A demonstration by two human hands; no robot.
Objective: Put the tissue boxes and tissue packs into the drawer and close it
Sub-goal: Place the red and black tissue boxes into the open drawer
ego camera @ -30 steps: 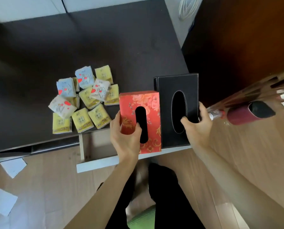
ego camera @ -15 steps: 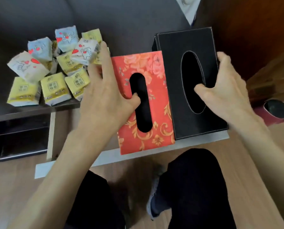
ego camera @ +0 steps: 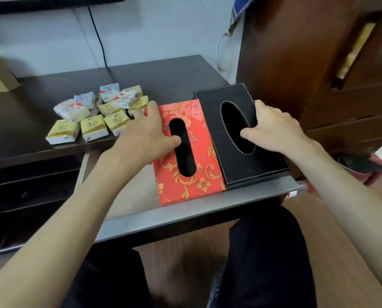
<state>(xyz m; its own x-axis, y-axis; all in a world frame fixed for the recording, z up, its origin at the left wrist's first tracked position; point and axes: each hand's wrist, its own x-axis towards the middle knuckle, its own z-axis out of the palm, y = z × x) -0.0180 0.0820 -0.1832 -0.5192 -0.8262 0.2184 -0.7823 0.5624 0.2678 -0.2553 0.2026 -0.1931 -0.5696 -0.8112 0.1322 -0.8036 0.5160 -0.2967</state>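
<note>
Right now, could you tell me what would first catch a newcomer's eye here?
The red floral tissue box and the black tissue box sit side by side in the open drawer, gripped by the left hand and right hand. Small tissue packs cluster on the dark tabletop behind.

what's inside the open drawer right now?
The red tissue box under the left hand and the black tissue box under the right hand. Drawer floor beneath them is covered.

Bare forearms (ego camera: 78, 218), no sleeves; dark trousers (ego camera: 268, 252).
</note>
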